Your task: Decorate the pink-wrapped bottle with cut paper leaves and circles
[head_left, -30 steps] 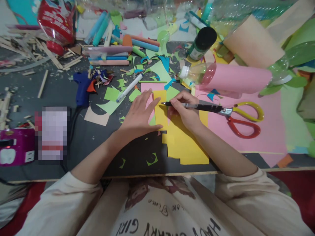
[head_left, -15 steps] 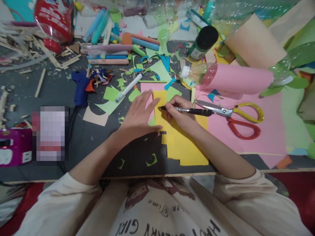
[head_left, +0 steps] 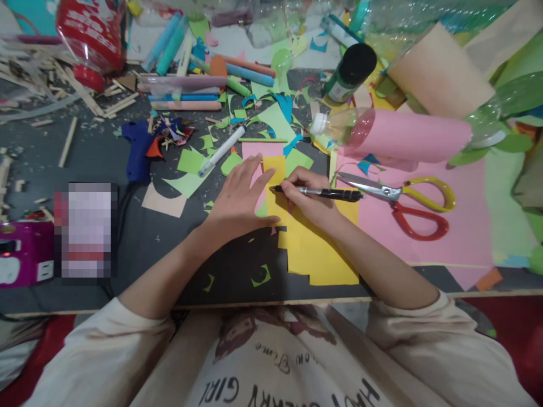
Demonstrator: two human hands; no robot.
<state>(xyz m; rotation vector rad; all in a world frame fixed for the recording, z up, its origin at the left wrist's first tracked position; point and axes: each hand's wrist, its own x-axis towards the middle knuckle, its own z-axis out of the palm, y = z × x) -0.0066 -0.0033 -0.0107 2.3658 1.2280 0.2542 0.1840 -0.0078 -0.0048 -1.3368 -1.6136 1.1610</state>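
Observation:
My right hand (head_left: 311, 196) grips a black pen (head_left: 335, 194), its tip pointing left at a narrow yellow paper strip (head_left: 276, 212). Fingers spread, my left hand (head_left: 241, 195) lies flat, with its thumb and index fingertip on the strip's left side. A larger yellow sheet (head_left: 324, 260) extends under my right wrist. Pink paper (head_left: 261, 148) shows behind my left fingertips. Just right of the pen lie scissors (head_left: 388, 193) with one yellow and one red handle, on a big pink sheet (head_left: 458, 226). Whether the pen tip touches the paper is hard to tell.
A blue glue gun (head_left: 138, 152) lies at left, near a purple box (head_left: 27, 251). A white marker (head_left: 223, 150) rests among green paper scraps. Behind are a pink-wrapped bottle (head_left: 418, 134), a black-capped jar (head_left: 350, 73), a red-labelled bottle (head_left: 91, 39) and several coloured rolls (head_left: 186, 83).
The pen's back end has swung slightly left and its tip has shifted a little left and down on the yellow strip. My left hand stays in place.

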